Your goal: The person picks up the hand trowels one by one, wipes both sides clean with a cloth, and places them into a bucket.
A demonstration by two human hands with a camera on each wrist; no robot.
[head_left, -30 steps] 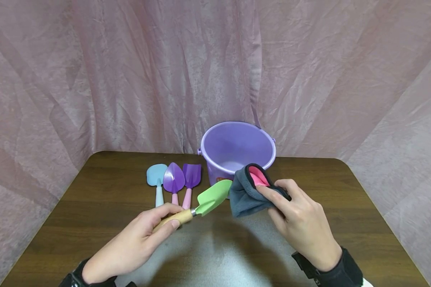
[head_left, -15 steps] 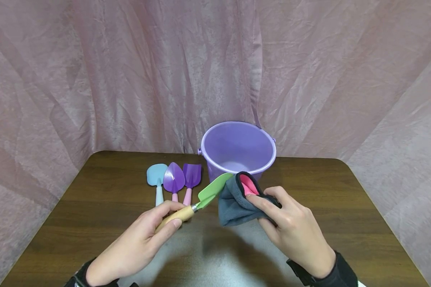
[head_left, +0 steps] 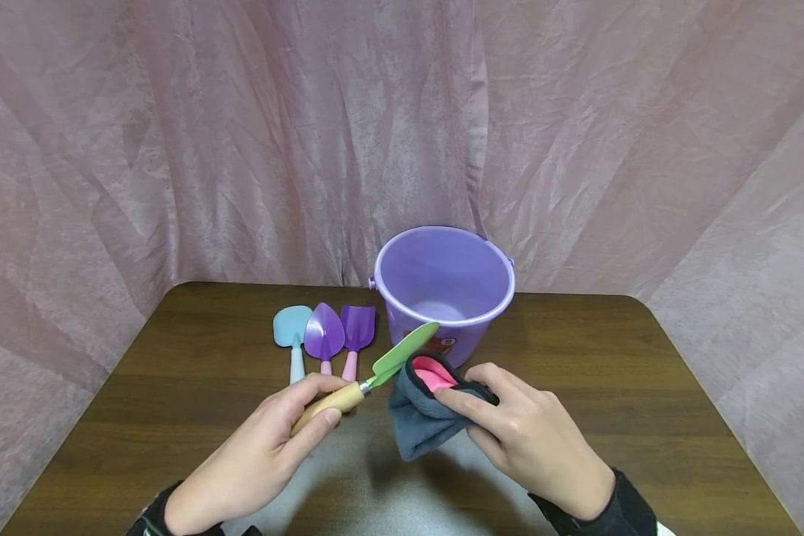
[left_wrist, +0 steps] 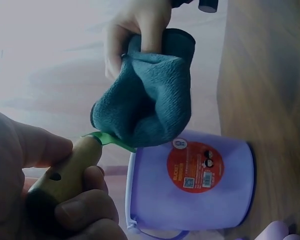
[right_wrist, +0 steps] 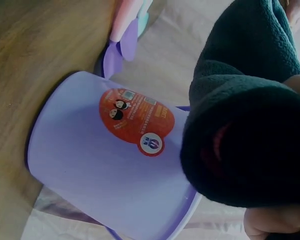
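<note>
My left hand (head_left: 254,454) grips the wooden handle (left_wrist: 70,177) of a small trowel, its light green blade (head_left: 407,350) pointing up and right over the table. A folded grey-blue cloth (head_left: 418,420) with a pink inside and black edging is pinched by my right hand (head_left: 532,435). In the head view the cloth lies against the lower right side of the blade. It covers most of the blade in the left wrist view. Just beyond both hands stands a purple bucket (head_left: 465,344) with a red label (left_wrist: 195,167).
Left of the bucket lie three small shovels: a light blue one (head_left: 292,327), a purple pointed one (head_left: 324,335) and a purple square one (head_left: 358,327). Their pink or blue handles face me. The brown wooden table (head_left: 643,417) ends at a pink curtain (head_left: 275,149).
My right hand has drawn the cloth left and towards me, along the blade, uncovering the bucket's label. The trowel has turned slightly, blade tip higher; my left hand has barely shifted.
</note>
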